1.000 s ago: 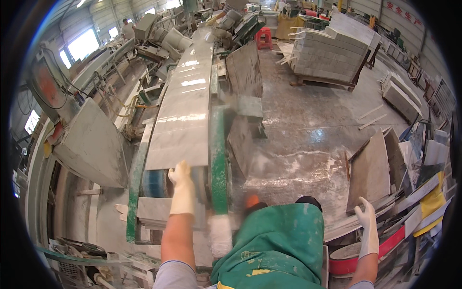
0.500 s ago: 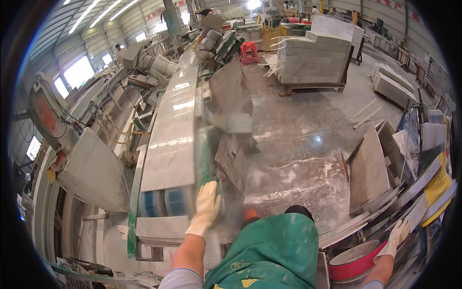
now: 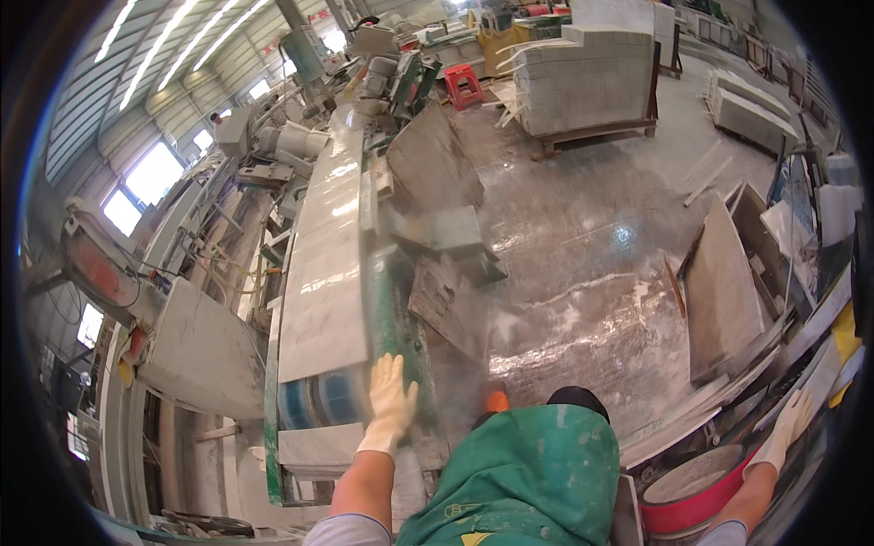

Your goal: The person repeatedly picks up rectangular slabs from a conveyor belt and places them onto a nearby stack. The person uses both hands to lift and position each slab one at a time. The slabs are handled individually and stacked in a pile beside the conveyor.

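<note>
My left hand (image 3: 391,403), in a pale cream rubber glove, rests at the green side edge (image 3: 391,309) of a long machine bed. Its fingers are stretched out, and nothing is in it. Just left of it, a long pale stone slab (image 3: 319,300) lies on the bed. Blue rollers (image 3: 341,398) show between the slab's near end and a flat plate (image 3: 319,445). Far to the right, my right hand (image 3: 788,430), gloved alike, has its fingers extended beside several long stone strips (image 3: 819,373). Whether it touches them I cannot tell.
A round red-rimmed tub (image 3: 678,519) stands below my right forearm. Stone boards (image 3: 724,300) lean at the right. Ahead, a stack of slabs (image 3: 587,86) sits on a pallet near a red stool (image 3: 463,85). Machinery (image 3: 200,346) lines the left. The floor (image 3: 583,246) looks wet.
The whole view has shifted, so the floor and machine appear lower. My left hand stays at the machine edge with fingers extended. My right hand remains outstretched by the strips.
</note>
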Demonstrator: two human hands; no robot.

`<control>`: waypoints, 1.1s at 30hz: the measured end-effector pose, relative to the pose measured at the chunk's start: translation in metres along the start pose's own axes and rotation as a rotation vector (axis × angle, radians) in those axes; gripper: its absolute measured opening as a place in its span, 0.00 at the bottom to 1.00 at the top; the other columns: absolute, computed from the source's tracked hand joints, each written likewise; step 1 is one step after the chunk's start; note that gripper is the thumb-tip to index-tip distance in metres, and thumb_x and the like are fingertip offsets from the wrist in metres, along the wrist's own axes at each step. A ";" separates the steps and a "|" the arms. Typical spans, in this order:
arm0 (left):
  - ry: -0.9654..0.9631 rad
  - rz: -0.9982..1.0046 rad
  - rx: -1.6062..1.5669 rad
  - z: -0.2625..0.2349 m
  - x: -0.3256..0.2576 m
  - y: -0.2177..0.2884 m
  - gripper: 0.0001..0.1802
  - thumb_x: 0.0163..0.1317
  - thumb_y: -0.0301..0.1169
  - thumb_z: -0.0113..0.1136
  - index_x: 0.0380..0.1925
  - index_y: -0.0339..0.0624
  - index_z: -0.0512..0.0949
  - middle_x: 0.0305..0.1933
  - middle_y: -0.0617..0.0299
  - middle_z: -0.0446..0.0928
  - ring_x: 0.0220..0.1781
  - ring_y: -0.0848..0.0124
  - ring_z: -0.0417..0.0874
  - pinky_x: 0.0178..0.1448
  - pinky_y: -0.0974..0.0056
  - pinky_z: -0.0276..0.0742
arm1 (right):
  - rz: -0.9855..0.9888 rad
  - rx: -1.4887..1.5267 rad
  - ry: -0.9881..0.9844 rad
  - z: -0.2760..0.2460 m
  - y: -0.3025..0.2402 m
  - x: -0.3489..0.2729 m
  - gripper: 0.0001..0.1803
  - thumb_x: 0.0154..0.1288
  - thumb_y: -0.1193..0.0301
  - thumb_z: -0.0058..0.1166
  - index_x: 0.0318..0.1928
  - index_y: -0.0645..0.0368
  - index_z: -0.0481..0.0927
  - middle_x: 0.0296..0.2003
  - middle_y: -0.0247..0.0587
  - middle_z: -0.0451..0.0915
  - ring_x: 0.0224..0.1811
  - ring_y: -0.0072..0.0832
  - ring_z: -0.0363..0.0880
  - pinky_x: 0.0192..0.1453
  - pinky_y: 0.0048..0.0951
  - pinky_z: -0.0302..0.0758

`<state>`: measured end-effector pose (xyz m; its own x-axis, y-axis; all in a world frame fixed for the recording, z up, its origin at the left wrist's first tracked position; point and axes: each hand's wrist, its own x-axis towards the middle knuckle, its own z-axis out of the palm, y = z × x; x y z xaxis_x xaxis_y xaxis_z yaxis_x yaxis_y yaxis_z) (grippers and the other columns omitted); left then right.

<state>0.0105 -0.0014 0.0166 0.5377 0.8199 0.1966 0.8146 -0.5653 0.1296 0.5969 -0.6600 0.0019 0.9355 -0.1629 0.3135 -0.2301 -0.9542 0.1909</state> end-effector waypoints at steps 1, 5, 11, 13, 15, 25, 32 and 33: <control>-0.002 0.003 0.002 -0.001 0.001 -0.001 0.37 0.63 0.37 0.64 0.70 0.40 0.65 0.76 0.43 0.62 0.79 0.49 0.58 0.83 0.52 0.49 | -0.053 0.006 0.079 0.009 0.006 0.003 0.29 0.81 0.52 0.35 0.69 0.57 0.72 0.67 0.52 0.72 0.70 0.48 0.68 0.74 0.43 0.63; 0.012 0.004 -0.034 0.001 0.001 -0.003 0.35 0.63 0.34 0.64 0.70 0.41 0.67 0.76 0.43 0.62 0.79 0.48 0.58 0.82 0.52 0.51 | -0.141 0.279 0.211 0.024 0.020 0.014 0.26 0.80 0.55 0.40 0.59 0.64 0.79 0.59 0.55 0.78 0.62 0.52 0.75 0.68 0.42 0.70; 0.010 -0.028 -0.048 0.002 0.001 -0.004 0.34 0.62 0.33 0.65 0.69 0.43 0.68 0.76 0.45 0.62 0.79 0.49 0.59 0.82 0.52 0.52 | -0.076 0.230 0.105 -0.006 0.011 0.005 0.27 0.79 0.53 0.39 0.57 0.63 0.80 0.56 0.54 0.80 0.56 0.53 0.78 0.63 0.45 0.72; 0.014 -0.030 -0.056 0.003 0.001 -0.004 0.34 0.62 0.33 0.65 0.69 0.43 0.68 0.76 0.46 0.63 0.78 0.49 0.59 0.82 0.52 0.52 | -0.046 0.230 0.090 -0.014 0.006 -0.002 0.28 0.79 0.52 0.38 0.58 0.62 0.80 0.55 0.54 0.80 0.56 0.53 0.78 0.62 0.45 0.72; 0.013 -0.038 -0.052 0.003 0.001 -0.005 0.34 0.62 0.33 0.65 0.69 0.44 0.69 0.76 0.46 0.63 0.78 0.49 0.60 0.82 0.52 0.53 | -0.035 0.229 0.100 -0.017 0.004 -0.007 0.28 0.79 0.51 0.38 0.59 0.62 0.79 0.56 0.54 0.80 0.56 0.52 0.78 0.63 0.45 0.72; 0.014 -0.031 -0.076 0.000 0.001 -0.004 0.33 0.64 0.36 0.64 0.69 0.40 0.68 0.76 0.44 0.62 0.79 0.51 0.59 0.83 0.54 0.50 | -0.093 0.115 0.160 0.000 0.008 -0.008 0.32 0.79 0.49 0.39 0.65 0.63 0.75 0.65 0.57 0.74 0.69 0.50 0.69 0.74 0.44 0.62; 0.038 -0.024 -0.095 0.000 0.001 -0.002 0.33 0.63 0.36 0.64 0.68 0.39 0.69 0.75 0.44 0.63 0.79 0.50 0.59 0.83 0.54 0.50 | -0.084 0.126 0.158 0.001 0.006 -0.017 0.30 0.79 0.50 0.39 0.67 0.59 0.73 0.66 0.57 0.73 0.69 0.51 0.68 0.75 0.44 0.62; 0.041 -0.027 -0.101 0.000 0.001 -0.002 0.33 0.63 0.36 0.64 0.68 0.39 0.69 0.75 0.44 0.63 0.79 0.50 0.59 0.83 0.54 0.50 | -0.079 0.113 0.172 0.001 0.006 -0.017 0.30 0.79 0.50 0.39 0.68 0.58 0.73 0.66 0.57 0.72 0.69 0.51 0.68 0.75 0.44 0.62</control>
<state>0.0096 0.0006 0.0164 0.5044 0.8320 0.2312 0.8017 -0.5507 0.2326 0.5796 -0.6632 -0.0035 0.8876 -0.0507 0.4577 -0.1176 -0.9859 0.1188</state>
